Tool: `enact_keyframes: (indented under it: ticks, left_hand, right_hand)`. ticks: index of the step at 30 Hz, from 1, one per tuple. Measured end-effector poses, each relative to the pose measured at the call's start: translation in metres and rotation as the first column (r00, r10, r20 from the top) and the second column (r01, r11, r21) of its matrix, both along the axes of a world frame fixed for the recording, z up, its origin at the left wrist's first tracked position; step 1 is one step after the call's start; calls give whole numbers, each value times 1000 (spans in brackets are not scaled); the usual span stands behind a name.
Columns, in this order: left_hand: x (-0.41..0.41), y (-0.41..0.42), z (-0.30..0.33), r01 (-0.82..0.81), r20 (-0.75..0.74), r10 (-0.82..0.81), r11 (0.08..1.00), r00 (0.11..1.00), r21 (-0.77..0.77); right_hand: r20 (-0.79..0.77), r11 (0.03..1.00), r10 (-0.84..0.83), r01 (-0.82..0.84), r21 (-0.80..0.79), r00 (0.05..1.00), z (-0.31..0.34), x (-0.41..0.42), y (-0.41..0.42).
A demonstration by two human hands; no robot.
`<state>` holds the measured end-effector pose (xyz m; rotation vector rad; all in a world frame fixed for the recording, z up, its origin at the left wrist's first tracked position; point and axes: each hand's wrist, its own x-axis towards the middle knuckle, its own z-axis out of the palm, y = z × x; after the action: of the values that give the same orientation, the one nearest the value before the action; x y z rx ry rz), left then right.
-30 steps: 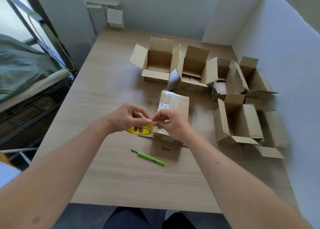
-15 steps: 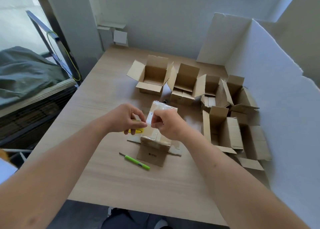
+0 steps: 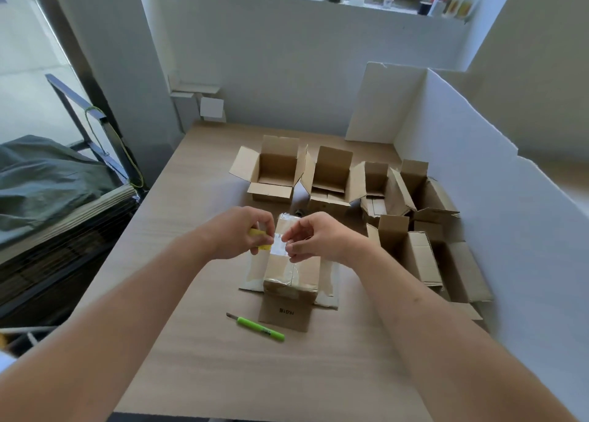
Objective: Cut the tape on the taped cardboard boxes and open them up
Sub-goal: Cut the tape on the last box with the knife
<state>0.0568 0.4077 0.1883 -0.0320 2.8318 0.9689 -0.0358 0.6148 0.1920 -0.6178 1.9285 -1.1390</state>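
Above the taped box (image 3: 291, 271), a tape strip (image 3: 278, 244) is pinched by the left hand (image 3: 237, 233) and right hand (image 3: 314, 238); judged next: the green cutter (image 3: 259, 327), just before the box, is needed.

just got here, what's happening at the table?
A person is working with both hands over a taped cardboard box in the middle of the table. The left hand grips a yellow tape roll, and the right hand pinches a clear strip of tape stretched between them. A green utility knife lies untouched on the table. Several opened boxes sit behind and to the right.
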Motion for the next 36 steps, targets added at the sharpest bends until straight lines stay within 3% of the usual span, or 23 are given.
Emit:
enact_keyframes:
  ticks: [2, 6, 13, 17, 21, 26, 28, 32, 36]
  left_hand:
    - [0, -1, 2, -31, -72, 30, 999, 997, -11]
    - [0, -11, 3, -90, -195, 108, 991, 975, 98]
    - [2, -17, 4, -67, -244, 115, 978, 963, 198]
    - [5, -18, 7, -47, -226, 114, 958, 967, 284]
    - [8, -21, 6, -58, -242, 133, 953, 961, 296]
    - [11, -15, 9, -31, -274, 152, 915, 950, 403]
    - [13, -9, 11, -5, -288, 160, 881, 944, 474]
    - [16, -4, 10, 16, -340, 193, 851, 921, 526]
    - [18, -1, 8, 27, -391, 197, 866, 899, 499]
  right_hand:
    - [-95, 996, -91, 89, -27, 991, 4, 3, -8]
    - [-135, 960, -247, 224, -165, 960, 7, 5, -14]
    - [-153, 944, -287, 252, -212, 946, 11, 12, -17]
    - [-44, 907, -292, 262, -330, 955, 15, 17, -18]
    - [10, 888, -327, 311, -338, 945, 14, 18, -17]
    - [352, 815, -269, 407, -412, 896, 19, 24, -17]
    - [422, 813, -219, 404, -419, 880, 20, 28, -18]
    - [465, 816, -216, 421, -397, 858, 25, 29, -16]
    - [406, 825, -282, 436, -360, 869, 31, 30, -14]
